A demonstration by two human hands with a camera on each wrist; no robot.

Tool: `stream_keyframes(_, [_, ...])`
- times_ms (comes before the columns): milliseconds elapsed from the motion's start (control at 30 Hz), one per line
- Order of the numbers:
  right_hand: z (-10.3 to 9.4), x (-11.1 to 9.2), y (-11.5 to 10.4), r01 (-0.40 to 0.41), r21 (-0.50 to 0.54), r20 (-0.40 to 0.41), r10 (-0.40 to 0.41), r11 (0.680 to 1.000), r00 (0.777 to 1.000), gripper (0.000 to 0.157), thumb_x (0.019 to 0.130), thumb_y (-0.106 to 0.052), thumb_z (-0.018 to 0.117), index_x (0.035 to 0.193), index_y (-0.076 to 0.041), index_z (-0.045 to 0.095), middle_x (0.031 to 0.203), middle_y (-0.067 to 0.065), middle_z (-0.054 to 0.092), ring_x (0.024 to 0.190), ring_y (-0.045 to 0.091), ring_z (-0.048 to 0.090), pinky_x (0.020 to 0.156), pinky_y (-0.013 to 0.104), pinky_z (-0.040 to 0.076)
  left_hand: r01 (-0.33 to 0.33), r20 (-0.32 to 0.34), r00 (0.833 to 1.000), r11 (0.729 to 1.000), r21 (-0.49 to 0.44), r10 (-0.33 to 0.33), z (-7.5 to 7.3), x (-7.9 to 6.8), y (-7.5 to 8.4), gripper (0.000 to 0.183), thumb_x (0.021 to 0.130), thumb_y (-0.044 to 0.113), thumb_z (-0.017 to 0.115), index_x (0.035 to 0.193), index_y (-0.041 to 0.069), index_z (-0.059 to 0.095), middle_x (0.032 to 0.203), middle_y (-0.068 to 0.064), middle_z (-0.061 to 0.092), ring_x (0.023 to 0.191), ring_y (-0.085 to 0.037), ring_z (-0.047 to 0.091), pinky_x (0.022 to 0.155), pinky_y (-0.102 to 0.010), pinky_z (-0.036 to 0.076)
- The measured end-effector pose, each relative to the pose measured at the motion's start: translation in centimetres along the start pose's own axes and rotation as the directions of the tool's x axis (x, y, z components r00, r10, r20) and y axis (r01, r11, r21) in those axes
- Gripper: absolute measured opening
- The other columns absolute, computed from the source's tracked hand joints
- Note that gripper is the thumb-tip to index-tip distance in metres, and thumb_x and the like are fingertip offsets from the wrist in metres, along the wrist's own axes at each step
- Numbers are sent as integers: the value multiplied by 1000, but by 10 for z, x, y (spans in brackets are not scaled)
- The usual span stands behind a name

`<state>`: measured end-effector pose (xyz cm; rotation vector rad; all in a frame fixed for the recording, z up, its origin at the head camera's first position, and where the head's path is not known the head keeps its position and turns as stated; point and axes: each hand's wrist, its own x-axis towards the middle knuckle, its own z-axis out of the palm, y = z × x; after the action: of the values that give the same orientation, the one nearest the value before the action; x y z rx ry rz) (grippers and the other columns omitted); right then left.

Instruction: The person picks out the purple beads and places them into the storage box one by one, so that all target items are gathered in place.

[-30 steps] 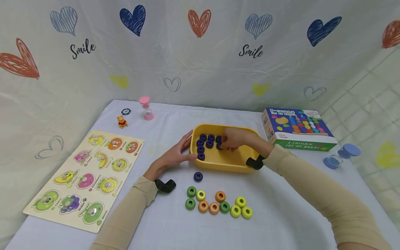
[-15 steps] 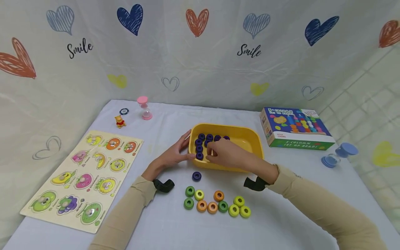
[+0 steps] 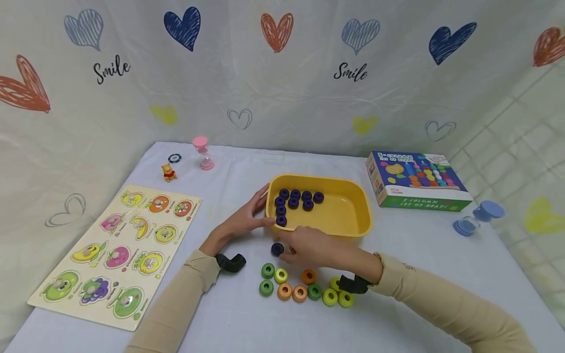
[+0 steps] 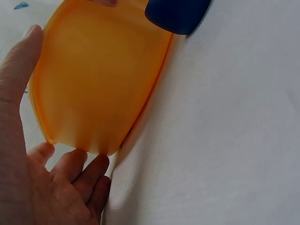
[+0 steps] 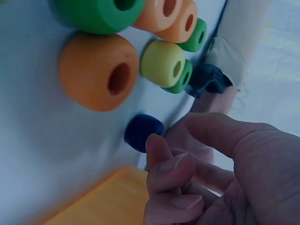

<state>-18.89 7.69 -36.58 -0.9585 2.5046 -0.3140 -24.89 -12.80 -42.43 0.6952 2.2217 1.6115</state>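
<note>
A yellow tray (image 3: pixel 342 213) with several dark blue beads (image 3: pixel 307 205) inside stands mid-table. My left hand (image 3: pixel 242 219) rests against its left end; in the left wrist view the fingertips touch the outer wall and the thumb (image 4: pixel 29 54) lies along one side. One dark blue bead (image 3: pixel 277 249) sits on the cloth in front of the tray. My right hand (image 3: pixel 315 247) is at that bead, palm down, with thumb and forefinger apart on either side. In the right wrist view the bead (image 5: pixel 140 131) lies just beyond the fingertips, partly hidden by them.
Green, yellow and orange beads (image 3: pixel 299 293) lie nearer the front. A fruit puzzle board (image 3: pixel 150 235) is at left. A pink hourglass (image 3: pixel 205 159), a bear figure (image 3: pixel 168 172) and a round chip (image 3: pixel 174 158) stand behind it. At right are a boxed set (image 3: pixel 417 181) and a blue hourglass (image 3: pixel 478 218).
My right hand has left the beads inside the tray and come forward over the near rim to the single dark blue bead on the cloth. My left hand stays at the tray's left end.
</note>
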Motion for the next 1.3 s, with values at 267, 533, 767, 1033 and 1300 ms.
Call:
stream_keyframes(267, [9,2,11,51,78,30,-53,996,998,38,86,-29,60,122,-18,53,63,-8,54,49,5,49,49,19,42,19,-8,1000,1000,4,-19,0,0,0,91,81,27,67,146,23,2,149,-1,18,135,-13,13,107,-47,7])
stream_keyframes(533, [12,9,16,75,78,31,-78,994,996,43,87,-30,59,127,-20,48,67,-9,54,52,5,49,50,19,42,13,-9,1000,1000,8,-13,0,-1,0,90,82,27,66,146,23,2,149,-1,18,135,-15,12,107,-49,7])
stream_keyframes(767, [14,8,18,91,56,30,-92,994,995,32,86,-29,62,116,-21,55,71,-10,52,60,5,49,56,18,43,6,-7,1000,1000,-7,-6,1,0,0,91,82,27,66,146,23,2,149,-1,17,135,-15,13,107,-49,7])
stream_keyframes(1033, [20,5,24,68,105,52,-74,992,996,29,85,-27,62,113,-18,58,68,-10,53,57,5,47,54,19,41,9,-8,1000,1000,10,-9,1,0,2,90,82,25,66,146,22,2,149,-2,18,136,-15,12,107,-47,7])
stream_keyframes(1300, [20,1,24,21,178,4,-23,984,1000,29,82,-29,66,108,-17,60,66,-9,53,56,5,49,51,20,42,22,-13,1000,1000,19,-22,1,0,2,90,82,26,66,146,23,3,148,0,18,135,-12,12,107,-47,6])
